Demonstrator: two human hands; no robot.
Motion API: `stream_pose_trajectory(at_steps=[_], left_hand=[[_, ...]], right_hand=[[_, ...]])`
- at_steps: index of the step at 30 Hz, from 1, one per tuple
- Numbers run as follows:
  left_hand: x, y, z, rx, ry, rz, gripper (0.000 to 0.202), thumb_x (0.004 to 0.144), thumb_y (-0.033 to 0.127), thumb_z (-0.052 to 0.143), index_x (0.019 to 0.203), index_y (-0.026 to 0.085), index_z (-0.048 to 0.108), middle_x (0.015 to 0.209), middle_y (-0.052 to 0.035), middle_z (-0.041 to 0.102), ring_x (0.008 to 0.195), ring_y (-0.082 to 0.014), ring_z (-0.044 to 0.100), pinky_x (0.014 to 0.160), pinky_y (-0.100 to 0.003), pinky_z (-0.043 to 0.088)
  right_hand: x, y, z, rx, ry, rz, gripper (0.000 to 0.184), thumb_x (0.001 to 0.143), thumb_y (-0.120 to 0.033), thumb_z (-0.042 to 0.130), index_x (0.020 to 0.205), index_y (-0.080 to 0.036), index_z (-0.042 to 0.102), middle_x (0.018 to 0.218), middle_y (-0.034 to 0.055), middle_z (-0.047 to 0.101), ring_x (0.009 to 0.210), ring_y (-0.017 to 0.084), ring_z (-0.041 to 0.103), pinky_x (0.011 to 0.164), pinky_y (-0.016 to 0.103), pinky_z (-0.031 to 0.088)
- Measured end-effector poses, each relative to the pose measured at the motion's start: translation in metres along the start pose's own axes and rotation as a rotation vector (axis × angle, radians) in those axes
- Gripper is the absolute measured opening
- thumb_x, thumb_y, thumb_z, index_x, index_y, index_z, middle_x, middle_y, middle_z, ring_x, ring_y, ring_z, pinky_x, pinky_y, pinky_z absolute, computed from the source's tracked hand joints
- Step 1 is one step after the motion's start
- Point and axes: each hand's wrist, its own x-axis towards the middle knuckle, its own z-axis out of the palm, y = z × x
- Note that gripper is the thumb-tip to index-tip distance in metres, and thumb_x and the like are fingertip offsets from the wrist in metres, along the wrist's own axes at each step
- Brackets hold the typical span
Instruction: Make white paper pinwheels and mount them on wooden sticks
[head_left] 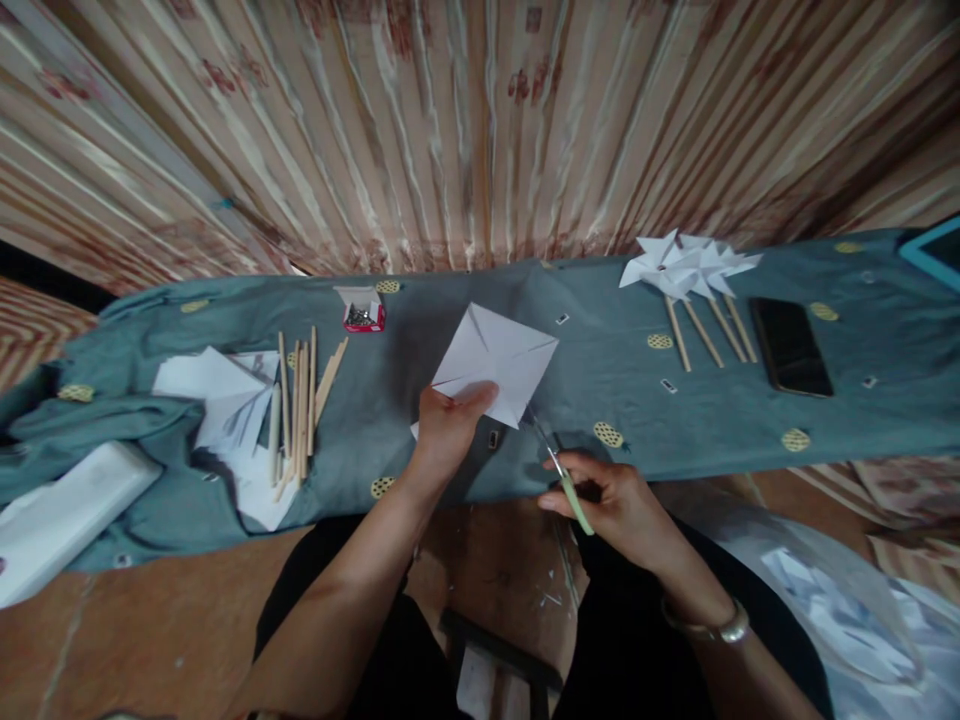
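Observation:
A square white sheet of paper [504,352] with cuts running in from its corners is gripped in my left hand [450,425], thumb on top. The fingers beneath the sheet are hidden. My right hand [611,500] holds scissors [571,492] with pale green handles. Their blades point up and left and reach the lower corner of the paper; whether they touch it I cannot tell. Left of the paper stands an open small red box [365,315] with shiny metal bits inside.
Wooden sticks [301,410] and white paper pieces [225,395] lie on the left of the green cloth [352,440]. White paper pinwheels [686,265] on sticks and a black phone [791,345] lie at right. A white block [79,515] sits far left; a plastic bag [840,610] stands lower right.

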Motion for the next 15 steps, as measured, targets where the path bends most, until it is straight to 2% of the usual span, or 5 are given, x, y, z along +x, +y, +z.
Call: stream_pose_trajectory(at_steps=[4,7,11,15], left_hand=[[0.001,-0.004,-0.003,0.015,0.005,0.011,0.018,0.066,0.027,0.073,0.082,0.018,0.07,0.095,-0.008,0.076,0.091,-0.0249,0.071,0.087,-0.037,0.055],[-0.001,-0.008,-0.002,0.091,-0.031,-0.018,0.018,0.067,0.026,0.07,0.083,0.017,0.07,0.093,-0.0077,0.077,0.087,-0.0248,0.071,0.082,-0.037,0.056],[-0.008,-0.018,0.005,0.215,-0.151,-0.043,0.012,0.068,0.02,0.068,0.08,0.017,0.068,0.091,-0.0075,0.077,0.087,-0.0258,0.071,0.081,-0.037,0.056],[-0.013,-0.029,0.012,0.267,-0.306,-0.003,0.023,0.071,0.014,0.065,0.093,0.02,0.068,0.099,-0.0059,0.076,0.09,-0.0232,0.07,0.085,-0.036,0.055]], right_hand=[[-0.003,0.006,-0.011,-0.244,0.152,-0.028,0.044,0.08,-0.047,0.068,0.112,-0.016,0.067,0.066,0.0001,0.067,0.052,0.016,0.06,0.054,0.028,0.047],[-0.003,0.01,-0.02,-0.406,0.276,0.018,0.044,0.081,-0.04,0.068,0.118,-0.016,0.062,0.075,0.0035,0.073,0.06,0.02,0.069,0.059,0.029,0.05],[0.001,0.011,-0.034,-0.758,0.433,0.189,0.035,0.085,-0.033,0.064,0.113,-0.012,0.061,0.077,0.0109,0.075,0.072,0.03,0.074,0.061,0.032,0.05],[0.01,0.002,-0.045,-0.966,0.436,0.326,0.033,0.087,-0.03,0.062,0.114,-0.01,0.06,0.075,0.0144,0.075,0.075,0.033,0.074,0.063,0.033,0.05]])
